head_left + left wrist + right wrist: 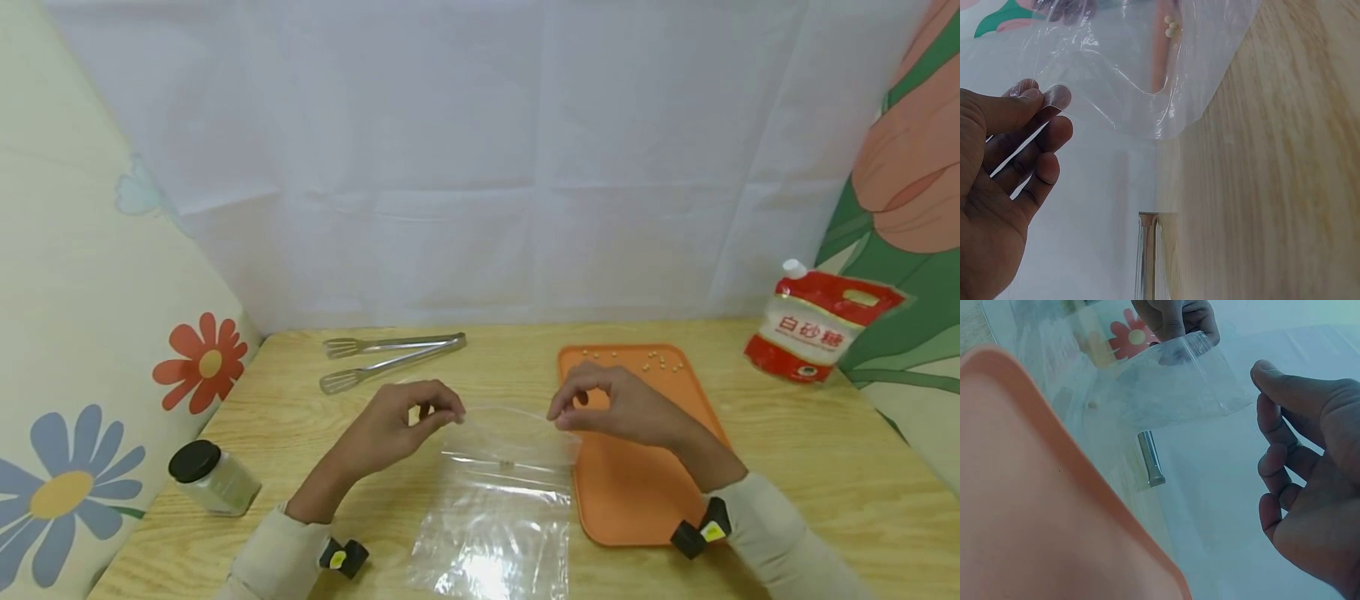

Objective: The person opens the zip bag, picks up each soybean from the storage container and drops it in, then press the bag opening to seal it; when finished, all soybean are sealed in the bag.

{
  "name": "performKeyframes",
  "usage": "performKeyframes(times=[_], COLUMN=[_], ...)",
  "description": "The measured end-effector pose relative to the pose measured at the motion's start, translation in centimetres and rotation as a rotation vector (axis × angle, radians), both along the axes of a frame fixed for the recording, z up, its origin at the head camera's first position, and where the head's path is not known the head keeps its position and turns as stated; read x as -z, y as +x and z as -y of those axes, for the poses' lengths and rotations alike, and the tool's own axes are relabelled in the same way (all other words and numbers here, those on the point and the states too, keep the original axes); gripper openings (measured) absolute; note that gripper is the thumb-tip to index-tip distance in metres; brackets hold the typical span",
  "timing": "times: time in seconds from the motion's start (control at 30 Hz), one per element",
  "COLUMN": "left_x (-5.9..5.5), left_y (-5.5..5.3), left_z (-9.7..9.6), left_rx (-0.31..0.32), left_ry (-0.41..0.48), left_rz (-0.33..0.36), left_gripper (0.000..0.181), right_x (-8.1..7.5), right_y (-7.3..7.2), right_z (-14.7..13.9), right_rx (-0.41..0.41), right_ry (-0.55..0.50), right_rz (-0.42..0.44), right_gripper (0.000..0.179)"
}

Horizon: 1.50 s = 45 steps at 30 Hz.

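A clear zip bag [491,517] is stretched between both hands in the head view, its top edge bowed open and its lower part shiny. My left hand [393,421] pinches the left end of that edge between thumb and index finger. At the opposite end my right hand [626,404] pinches the rim with its fingertips, above the orange tray [637,492]. A few small round pale beads [1171,26] show through the film in the left wrist view. The left wrist view also has the left hand's [1007,150] remaining fingers loosely bent.
Metal tongs [397,346] lie at the back left. A black-lidded jar [217,479] stands on the left. Several small pale beads [660,362] sit along the tray's far end. A red and white spouted pouch [813,325] stands at the right, before a white cloth [412,167].
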<state>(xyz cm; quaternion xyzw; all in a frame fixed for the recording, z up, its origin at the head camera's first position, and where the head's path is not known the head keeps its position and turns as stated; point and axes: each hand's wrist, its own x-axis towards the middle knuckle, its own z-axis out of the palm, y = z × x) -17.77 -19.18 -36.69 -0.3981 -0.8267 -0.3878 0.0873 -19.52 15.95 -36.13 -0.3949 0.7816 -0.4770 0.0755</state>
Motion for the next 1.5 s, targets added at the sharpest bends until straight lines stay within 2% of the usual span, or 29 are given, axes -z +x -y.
performKeyframes(times=[0.2,0.3,0.4,0.47,0.63,0.77,0.93,1.03,1.2,1.5], left_x=[0.0,0.0,0.0,0.0,0.1,0.1,0.1,0.1,0.2,0.0], left_y=[0.0,0.0,0.0,-0.1,-0.1,-0.1,-0.1,0.0,0.0,0.1], left_z=[0.1,0.2,0.2,0.2,0.2,0.2,0.1,0.0,0.0,0.0], left_rx=[0.003,0.000,0.001,0.002,0.002,0.003,0.003,0.009,0.014,-0.015], left_ry=[0.002,-0.001,-0.002,-0.004,-0.002,0.001,0.004,0.008,0.007,-0.021], left_rz=[0.004,0.004,0.002,0.002,0.003,0.001,-0.001,-0.004,-0.003,0.019], left_gripper=[0.016,0.017,0.017,0.017,0.016,0.017,0.016,0.014,0.014,0.012], right_x=[0.0,-0.3,-0.8,-1.9,-2.4,-1.1,0.7,2.0,4.1,5.7], right_y=[0.0,-0.1,-0.4,-0.3,-1.6,-3.3,-4.3,-4.7,-5.3,-6.1], right_z=[0.2,-0.2,-1.2,-2.1,-5.3,-8.7,-12.1,-13.5,-14.6,-14.8], right_rx=[-0.043,-0.016,0.080,0.159,0.342,0.481,0.657,0.724,0.751,0.745], right_ry=[-0.011,0.001,0.015,0.013,-0.014,-0.023,0.003,0.047,0.098,0.185], right_rz=[0.005,-0.008,-0.026,-0.026,-0.057,-0.068,0.021,0.082,0.121,0.043], right_gripper=[0.012,0.013,0.012,0.012,0.010,0.017,0.038,0.048,0.049,0.039])
